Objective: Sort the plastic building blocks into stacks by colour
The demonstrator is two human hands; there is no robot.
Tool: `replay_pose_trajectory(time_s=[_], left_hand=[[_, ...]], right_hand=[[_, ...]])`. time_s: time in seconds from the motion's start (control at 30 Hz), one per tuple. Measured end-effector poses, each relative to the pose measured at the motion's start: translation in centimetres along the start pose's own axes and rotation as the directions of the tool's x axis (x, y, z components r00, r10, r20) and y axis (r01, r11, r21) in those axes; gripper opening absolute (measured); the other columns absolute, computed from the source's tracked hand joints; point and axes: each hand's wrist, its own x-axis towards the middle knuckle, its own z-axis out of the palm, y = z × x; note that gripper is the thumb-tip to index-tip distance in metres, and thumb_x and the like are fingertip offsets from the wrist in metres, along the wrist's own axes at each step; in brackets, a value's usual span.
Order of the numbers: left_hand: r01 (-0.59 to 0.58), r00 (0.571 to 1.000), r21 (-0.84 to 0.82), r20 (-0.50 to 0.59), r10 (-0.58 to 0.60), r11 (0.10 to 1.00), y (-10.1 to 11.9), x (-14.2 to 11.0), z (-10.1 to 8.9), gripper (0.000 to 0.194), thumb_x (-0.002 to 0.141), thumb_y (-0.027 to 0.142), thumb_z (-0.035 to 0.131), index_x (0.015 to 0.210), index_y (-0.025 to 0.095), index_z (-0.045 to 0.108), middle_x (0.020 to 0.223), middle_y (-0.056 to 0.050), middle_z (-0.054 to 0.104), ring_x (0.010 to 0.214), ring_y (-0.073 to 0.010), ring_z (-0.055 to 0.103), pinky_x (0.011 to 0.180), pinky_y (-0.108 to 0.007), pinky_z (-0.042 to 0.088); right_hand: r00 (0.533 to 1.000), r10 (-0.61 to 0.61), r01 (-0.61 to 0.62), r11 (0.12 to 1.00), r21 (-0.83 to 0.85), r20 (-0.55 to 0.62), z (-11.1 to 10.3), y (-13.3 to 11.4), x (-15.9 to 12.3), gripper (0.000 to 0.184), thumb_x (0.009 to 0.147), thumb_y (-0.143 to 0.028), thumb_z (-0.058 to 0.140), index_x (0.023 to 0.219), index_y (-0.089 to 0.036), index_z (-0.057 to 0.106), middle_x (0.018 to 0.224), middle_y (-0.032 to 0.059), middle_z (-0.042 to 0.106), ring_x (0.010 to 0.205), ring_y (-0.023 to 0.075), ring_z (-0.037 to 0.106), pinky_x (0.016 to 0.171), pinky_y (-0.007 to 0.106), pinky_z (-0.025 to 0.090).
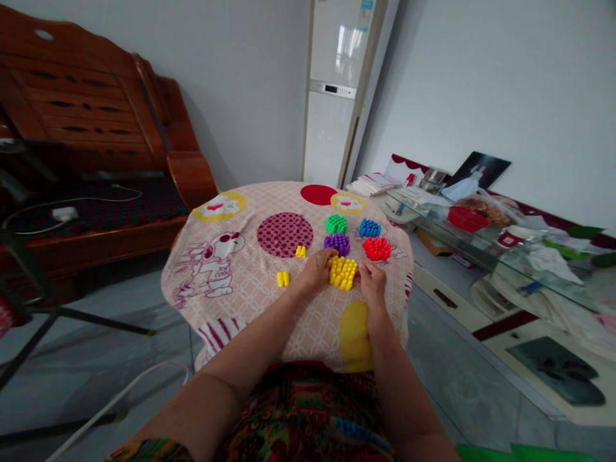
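A cluster of small knobbed yellow plastic pieces [342, 273] stands on the cloth-covered table [260, 308] between my hands. My left hand [317, 268] presses its curled fingers against the cluster's left side and far corner. On the right side, the bent fingers of my right hand [372, 281] touch the same cluster. Beyond it sit similar groups in purple [337, 244], green [335, 223], blue [369, 228] and red [377, 248]. To the left of my left hand lie two small separate bits of yellow pieces, one nearer [283, 278] and one farther [301, 251].
A glass-topped cabinet [481, 237] along the right wall holds papers [373, 184], a red bowl [466, 219] and a paper cup [511, 237]. At the left stands a wooden bench [96, 115]. A tall white appliance [332, 96] fills the corner behind the table.
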Motion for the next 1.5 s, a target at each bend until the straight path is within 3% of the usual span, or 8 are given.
replay_pose_trajectory(time_s=[0.2, 0.4, 0.5, 0.6, 0.8, 1.07, 1.3, 1.5], left_hand=[[0.005, 1.0, 0.012, -0.006, -0.005, 1.0, -0.4, 0.1, -0.3, 0.063, 0.068, -0.002, 0.046, 0.127, 0.014, 0.06, 0.124, -0.009, 0.068, 0.108, -0.0191, 0.064, 0.095, -0.031, 0.052], [0.178, 0.959, 0.289, -0.267, -0.099, 0.941, -2.2, 0.7, -3.0, 0.051, 0.081, 0.0, 0.041, 0.126, 0.012, 0.062, 0.128, -0.014, 0.065, 0.12, -0.0234, 0.057, 0.106, -0.039, 0.043], [0.265, 0.962, 0.412, -0.169, -0.212, 0.872, -2.6, 0.7, -4.1, 0.037, 0.089, 0.011, 0.043, 0.117, 0.011, 0.067, 0.117, -0.016, 0.069, 0.111, -0.0257, 0.061, 0.101, -0.04, 0.046], [0.284, 0.958, 0.461, -0.094, -0.272, 0.841, -2.3, 0.2, -4.5, 0.029, 0.085, 0.012, 0.05, 0.106, 0.013, 0.071, 0.107, -0.014, 0.07, 0.105, -0.0254, 0.062, 0.095, -0.036, 0.048], [0.235, 0.972, 0.432, -0.132, -0.196, 0.871, -1.6, -0.5, -4.3, 0.046, 0.072, 0.002, 0.054, 0.115, 0.015, 0.068, 0.112, -0.012, 0.067, 0.103, -0.0228, 0.062, 0.088, -0.03, 0.05], [0.254, 0.964, 0.254, -0.149, -0.222, 0.933, -0.1, -0.9, -5.4, 0.023, 0.074, 0.012, 0.06, 0.092, 0.016, 0.073, 0.088, -0.006, 0.073, 0.08, -0.0177, 0.065, 0.074, -0.027, 0.048], [0.209, 0.976, 0.173, -0.099, -0.195, 0.962, 1.5, -1.5, -3.0, 0.008, 0.075, 0.018, 0.061, 0.081, 0.015, 0.065, 0.074, -0.003, 0.068, 0.067, -0.0137, 0.06, 0.063, -0.024, 0.044], [0.201, 0.979, 0.112, -0.066, -0.195, 0.973, 2.2, -1.8, -2.3, 0.011, 0.083, 0.027, 0.06, 0.084, 0.016, 0.062, 0.078, -0.003, 0.069, 0.069, -0.0142, 0.062, 0.064, -0.025, 0.046]], right_hand=[[1.0, 0.019, -0.019, 0.999, 0.029, 0.016, 0.0, 0.1, 0.0, 0.033, 0.083, -0.042, 0.046, 0.059, -0.019, 0.051, 0.057, -0.0021, 0.049, 0.057, 0.0134, 0.044, 0.055, 0.027, 0.03], [1.0, 0.03, -0.03, 0.999, 0.023, 0.001, 0.1, 0.2, 0.0, 0.034, 0.083, -0.042, 0.047, 0.059, -0.019, 0.051, 0.055, -0.0028, 0.047, 0.056, 0.0128, 0.041, 0.055, 0.027, 0.03], [0.999, 0.037, -0.037, 0.999, 0.028, 0.002, 0.1, 0.3, -0.1, 0.033, 0.083, -0.041, 0.047, 0.059, -0.019, 0.053, 0.054, -0.0026, 0.047, 0.058, 0.0131, 0.04, 0.054, 0.026, 0.03], [0.999, 0.036, -0.036, 0.999, 0.029, 0.003, 0.1, 0.4, -0.1, 0.032, 0.083, -0.04, 0.048, 0.059, -0.019, 0.054, 0.055, -0.0023, 0.047, 0.059, 0.0134, 0.04, 0.055, 0.026, 0.031], [0.999, 0.03, -0.031, 0.999, 0.043, 0.016, 0.2, 0.8, 0.0, 0.033, 0.084, -0.04, 0.047, 0.061, -0.018, 0.055, 0.056, -0.0021, 0.048, 0.058, 0.0132, 0.04, 0.055, 0.025, 0.032], [0.999, 0.034, -0.035, 0.999, 0.038, 0.026, 0.4, 1.2, 0.0, 0.032, 0.084, -0.039, 0.046, 0.062, -0.018, 0.057, 0.057, -0.0011, 0.05, 0.059, 0.0139, 0.043, 0.055, 0.025, 0.033], [0.999, 0.043, -0.043, 0.998, 0.035, 0.014, 0.2, 0.8, 0.0, 0.031, 0.082, -0.04, 0.047, 0.062, -0.018, 0.055, 0.058, -0.0017, 0.05, 0.057, 0.0135, 0.043, 0.055, 0.026, 0.033], [0.999, 0.039, -0.039, 0.999, 0.028, 0.017, 0.1, 0.3, 0.0, 0.032, 0.083, -0.041, 0.047, 0.061, -0.019, 0.053, 0.057, -0.002, 0.05, 0.057, 0.0133, 0.043, 0.055, 0.025, 0.033]])
